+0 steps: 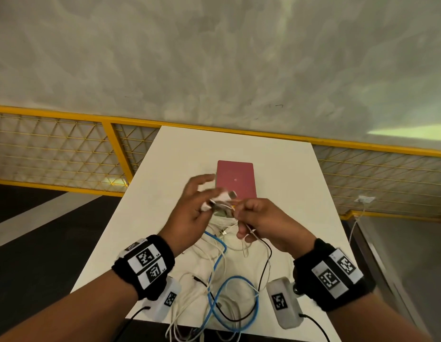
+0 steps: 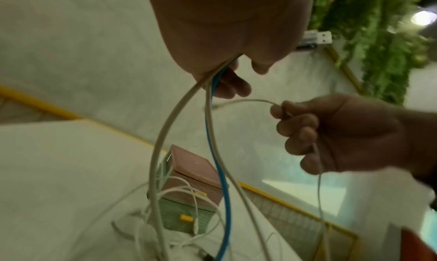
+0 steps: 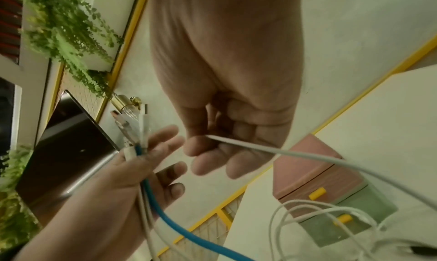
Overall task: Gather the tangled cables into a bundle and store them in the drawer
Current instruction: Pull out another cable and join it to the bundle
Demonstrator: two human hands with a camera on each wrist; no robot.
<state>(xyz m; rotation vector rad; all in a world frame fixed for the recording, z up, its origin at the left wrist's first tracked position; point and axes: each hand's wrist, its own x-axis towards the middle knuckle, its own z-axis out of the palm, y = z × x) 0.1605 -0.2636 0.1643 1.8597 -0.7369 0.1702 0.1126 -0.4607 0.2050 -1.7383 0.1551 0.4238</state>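
A tangle of white, black and blue cables (image 1: pixel 225 246) lies on the white table (image 1: pixel 288 174) and spills over its near edge. My left hand (image 1: pixel 197 208) is raised above it. It holds several cable ends, blue (image 3: pixel 165 216) and white, against the palm, with the plugs (image 3: pixel 132 123) sticking up and the fingers partly stretched. My right hand (image 1: pixel 261 218), close beside it, grips one thin white cable (image 3: pixel 307 154) in curled fingers. Behind the hands stands the small drawer box (image 1: pixel 235 178), pink on top and green below, with yellow handles (image 3: pixel 318 193). Its drawers look closed.
A yellow railing with mesh (image 1: pixel 66 154) runs behind the table's far edge. At the right a wall socket (image 1: pixel 366 199) has a white lead hanging from it. A black cable (image 1: pixel 265 267) loops under my right wrist. Dark floor lies left of the table.
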